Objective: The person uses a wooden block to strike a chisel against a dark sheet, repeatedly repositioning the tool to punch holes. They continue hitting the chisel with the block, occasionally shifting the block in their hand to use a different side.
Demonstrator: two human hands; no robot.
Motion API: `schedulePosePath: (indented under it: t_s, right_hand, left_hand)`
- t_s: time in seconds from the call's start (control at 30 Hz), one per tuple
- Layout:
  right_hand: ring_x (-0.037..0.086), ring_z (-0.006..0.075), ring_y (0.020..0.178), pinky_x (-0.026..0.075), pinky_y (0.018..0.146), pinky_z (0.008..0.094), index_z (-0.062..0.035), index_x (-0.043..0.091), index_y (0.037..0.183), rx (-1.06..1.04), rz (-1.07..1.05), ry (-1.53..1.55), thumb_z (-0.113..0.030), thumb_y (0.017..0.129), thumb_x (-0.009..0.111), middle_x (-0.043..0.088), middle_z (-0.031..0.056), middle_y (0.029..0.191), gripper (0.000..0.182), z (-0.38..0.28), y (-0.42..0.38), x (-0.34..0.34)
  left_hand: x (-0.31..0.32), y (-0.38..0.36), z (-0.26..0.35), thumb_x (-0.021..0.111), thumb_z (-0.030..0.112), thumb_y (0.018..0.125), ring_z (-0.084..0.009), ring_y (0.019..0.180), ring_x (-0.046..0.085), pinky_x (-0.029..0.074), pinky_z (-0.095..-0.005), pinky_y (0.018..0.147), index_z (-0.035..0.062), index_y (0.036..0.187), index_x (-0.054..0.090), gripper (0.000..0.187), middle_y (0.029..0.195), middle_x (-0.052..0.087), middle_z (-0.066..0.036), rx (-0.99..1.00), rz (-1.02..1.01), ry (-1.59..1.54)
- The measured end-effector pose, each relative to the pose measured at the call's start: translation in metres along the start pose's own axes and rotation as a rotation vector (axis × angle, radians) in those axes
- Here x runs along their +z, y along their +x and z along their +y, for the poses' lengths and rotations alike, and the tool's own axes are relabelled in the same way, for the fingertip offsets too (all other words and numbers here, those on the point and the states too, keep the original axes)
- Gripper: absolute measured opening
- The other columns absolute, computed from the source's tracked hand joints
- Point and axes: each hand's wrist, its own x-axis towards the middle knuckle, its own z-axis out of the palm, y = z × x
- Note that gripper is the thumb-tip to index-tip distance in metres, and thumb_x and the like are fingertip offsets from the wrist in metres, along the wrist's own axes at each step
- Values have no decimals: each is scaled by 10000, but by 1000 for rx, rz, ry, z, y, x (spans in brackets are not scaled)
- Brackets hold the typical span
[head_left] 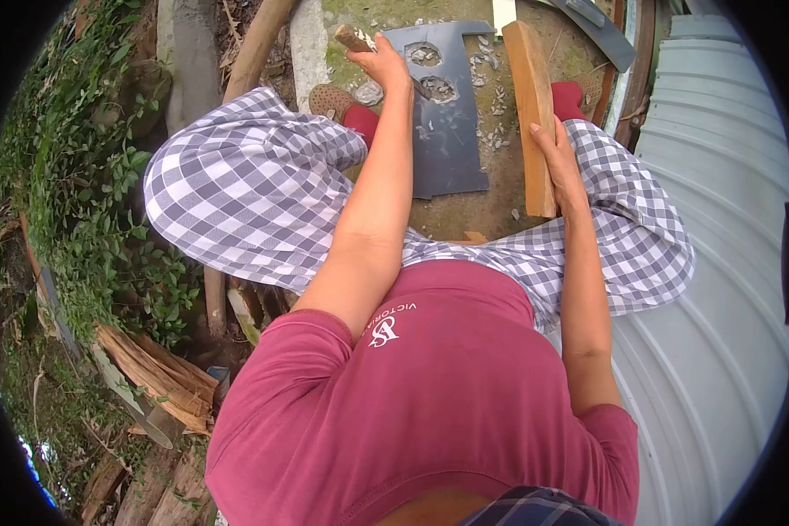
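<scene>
My left hand (pixel 387 66) is wrapped round a tool with a wooden handle (pixel 352 37). A dark, narrow part comes out below the hand and points at the lower of two rough holes in a dark grey sheet (pixel 447 153); whether the tip touches cannot be made out. The sheet lies flat on the ground between my feet. My right hand (pixel 559 162) grips a thick wooden block (pixel 532 123) along its right side, near the lower end. The block is held to the right of the sheet, apart from it.
Grey broken chips (pixel 498 114) are strewn beside the sheet. Another dark piece (pixel 596 31) lies at the upper right. Corrugated metal sheeting (pixel 710 219) runs along the right. Poles (pixel 254 53), green plants (pixel 105 193) and split wood (pixel 162 377) are on the left.
</scene>
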Motion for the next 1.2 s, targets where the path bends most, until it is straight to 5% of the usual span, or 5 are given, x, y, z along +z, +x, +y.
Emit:
schedulePosePath:
  t_s: [0.63, 0.83, 1.03, 1.1, 1.2]
  right_hand:
    - [612, 208, 783, 487, 678, 317, -33, 382, 1355, -377, -36, -232, -383, 776, 637, 613, 150, 1000, 722, -113, 32, 27]
    - [497, 271, 1139, 394, 934, 343, 8, 299, 1395, -577, -149, -417, -490, 767, 593, 464, 225, 1307, 854, -236, 13, 65]
    - [590, 407, 977, 465, 829, 431, 5, 400, 1319, -517, -370, -1152, -465, 700, 580, 591, 303, 1059, 798, -224, 25, 86]
    - [610, 290, 1001, 479, 830, 380, -122, 405, 1375, -378, -456, -1375, -481, 692, 640, 614, 190, 1110, 806, -191, 52, 92]
    - [587, 403, 984, 465, 827, 427, 5, 401, 1323, -507, -429, -1238, -490, 680, 586, 586, 315, 1059, 832, -228, 32, 97]
  left_hand:
    - [8, -11, -1, 682, 145, 779, -373, 1025, 517, 387, -422, 903, -79, 1217, 325, 607, 1121, 488, -267, 194, -96, 193]
    - [12, -17, -1, 697, 147, 765, -360, 1036, 512, 386, -416, 904, -75, 1218, 338, 619, 1126, 486, -258, 209, -96, 163]
    - [16, -25, -1, 684, 141, 778, -336, 1067, 497, 376, -405, 926, -50, 1225, 344, 593, 1147, 466, -218, 285, -164, 110]
    - [17, -23, 2, 676, 141, 786, -331, 1076, 492, 374, -404, 932, -43, 1227, 345, 581, 1152, 462, -205, 400, -226, 93]
    - [15, -29, 5, 645, 123, 799, -334, 1095, 476, 360, -408, 952, -50, 1232, 329, 564, 1160, 453, -214, 218, -167, 39]
